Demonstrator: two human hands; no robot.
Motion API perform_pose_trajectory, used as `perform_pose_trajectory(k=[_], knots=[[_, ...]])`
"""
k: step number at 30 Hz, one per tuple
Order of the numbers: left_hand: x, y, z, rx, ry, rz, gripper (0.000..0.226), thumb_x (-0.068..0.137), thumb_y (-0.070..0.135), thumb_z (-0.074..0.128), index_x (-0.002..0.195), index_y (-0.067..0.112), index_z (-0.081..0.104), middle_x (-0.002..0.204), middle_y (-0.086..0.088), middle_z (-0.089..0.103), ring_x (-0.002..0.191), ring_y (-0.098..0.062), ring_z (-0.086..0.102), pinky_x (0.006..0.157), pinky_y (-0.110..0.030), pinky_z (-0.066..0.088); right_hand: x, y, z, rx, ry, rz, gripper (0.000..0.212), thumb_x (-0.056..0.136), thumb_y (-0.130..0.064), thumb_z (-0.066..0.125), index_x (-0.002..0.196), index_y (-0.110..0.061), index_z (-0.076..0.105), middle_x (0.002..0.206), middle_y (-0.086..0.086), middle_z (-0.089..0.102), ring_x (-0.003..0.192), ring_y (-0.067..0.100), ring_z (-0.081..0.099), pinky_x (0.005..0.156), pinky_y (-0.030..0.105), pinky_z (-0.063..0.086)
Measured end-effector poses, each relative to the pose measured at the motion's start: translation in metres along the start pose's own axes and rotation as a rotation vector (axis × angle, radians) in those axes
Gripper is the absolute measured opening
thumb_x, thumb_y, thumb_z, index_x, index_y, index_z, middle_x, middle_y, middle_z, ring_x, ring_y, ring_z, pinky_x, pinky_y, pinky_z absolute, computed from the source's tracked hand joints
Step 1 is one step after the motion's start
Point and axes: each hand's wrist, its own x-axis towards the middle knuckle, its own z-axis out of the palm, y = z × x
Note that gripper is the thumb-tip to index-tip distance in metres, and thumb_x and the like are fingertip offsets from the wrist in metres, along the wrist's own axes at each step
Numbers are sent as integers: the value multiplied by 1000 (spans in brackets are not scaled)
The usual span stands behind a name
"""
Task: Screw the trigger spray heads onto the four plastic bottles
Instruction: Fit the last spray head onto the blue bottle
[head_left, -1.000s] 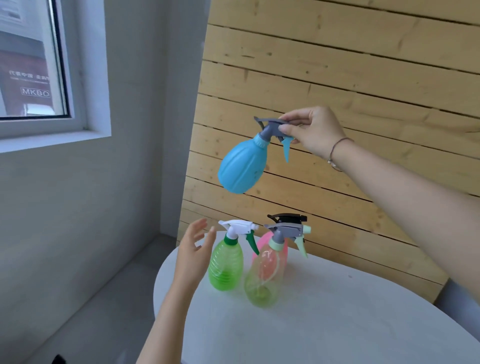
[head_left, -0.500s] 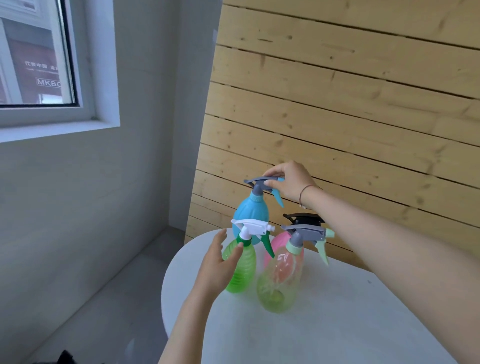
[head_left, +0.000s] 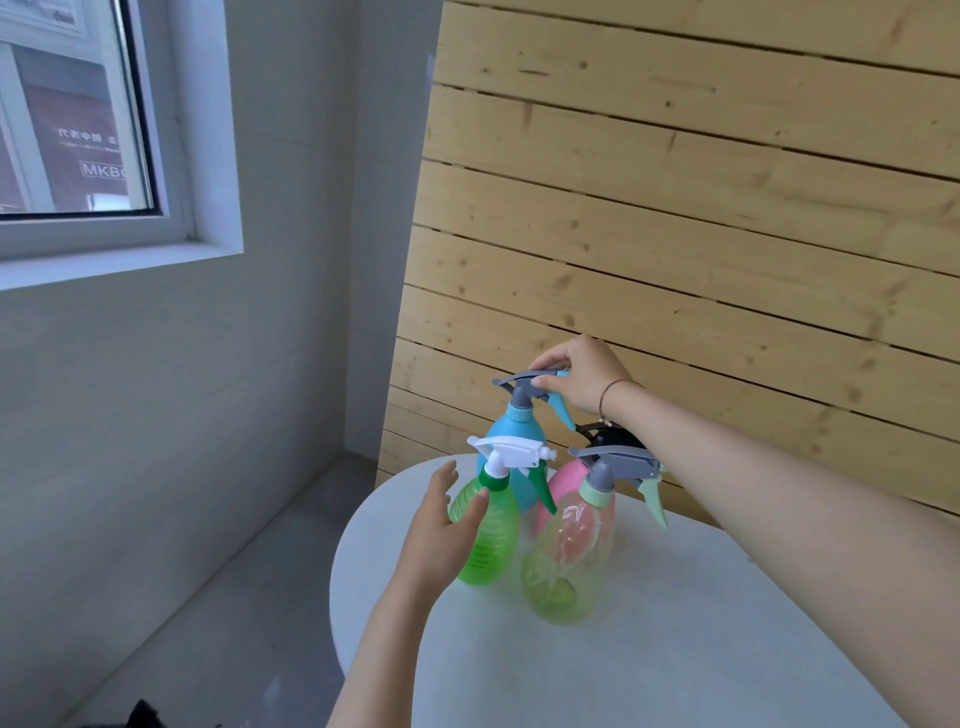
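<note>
The blue bottle (head_left: 511, 447) stands at the back of the white table (head_left: 649, 649), its lower body hidden behind the green bottle (head_left: 485, 535); the right hand (head_left: 584, 376) pinches its grey spray head (head_left: 527, 384). The left hand (head_left: 434, 530) lies open against the green bottle. The pink bottle (head_left: 563, 480) is mostly hidden behind the clear bottle (head_left: 569, 561) and the forearm.

Green bottle (head_left: 485, 535): translucent ribbed plastic. Blue bottle (head_left: 511, 441): opaque, smooth. Table (head_left: 675, 639): matt white. Wall (head_left: 675, 234): knotty wood planks.
</note>
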Motion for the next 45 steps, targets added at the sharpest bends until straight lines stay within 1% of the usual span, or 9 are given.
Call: perform_pose_trajectory(k=[7,12,18,21,28,33,36,38,45], knots=[[0,0,3,-18,-5,-3,59,93,33,55,146,25,28,150,5,37,136,-18,37,105,-33,35,0,-6,5,64,20,-23,19,82,-14,69,101,-12,73,106,7,72,101,20,65,90,31,50],[1,-1,2,-7,-8,-4,60,93,33,55,145,24,28,149,4,38,136,-18,38,103,-31,35,-1,-4,12,66,16,5,20,81,-14,70,101,-13,73,106,6,72,100,18,65,80,22,44],[1,-3,2,-10,-20,-3,60,93,33,56,145,24,28,149,2,40,135,-17,39,103,-31,36,-3,-1,20,74,8,35,18,82,-14,70,100,-12,73,105,7,72,99,19,65,77,22,42],[2,-3,2,-9,-18,-5,59,93,33,56,145,23,29,148,1,41,133,-17,41,102,-29,36,-4,0,23,65,-16,38,18,81,-12,70,98,-12,72,103,8,73,98,21,66,79,24,46],[3,-6,2,51,-27,-6,63,90,34,60,145,25,30,145,2,43,128,-16,44,91,-25,36,-7,3,20,83,-103,83,19,80,-11,71,99,-11,70,102,12,73,87,19,63,77,24,45],[0,-12,4,195,-27,47,80,77,35,75,143,26,31,141,8,42,128,-14,42,90,-23,35,-10,5,17,87,-148,104,27,81,-13,71,107,-10,67,106,12,71,100,25,65,85,28,49],[-1,-15,9,224,-25,78,75,75,33,77,138,30,36,131,11,45,117,-11,47,85,-22,36,-11,6,15,84,-163,115,28,82,-10,69,110,-10,66,109,13,70,102,25,65,91,32,49],[-2,-15,10,250,-13,91,71,75,34,77,135,30,38,130,9,48,108,-8,46,83,-24,38,-11,7,14,87,-174,118,28,83,-7,67,111,-10,66,110,13,70,103,25,64,91,31,49],[-4,-11,10,333,57,67,70,70,40,79,127,27,41,121,6,49,107,-20,54,81,-34,48,-13,5,12,138,-197,102,25,85,-5,65,109,-11,67,112,12,70,105,24,64,86,25,46]])
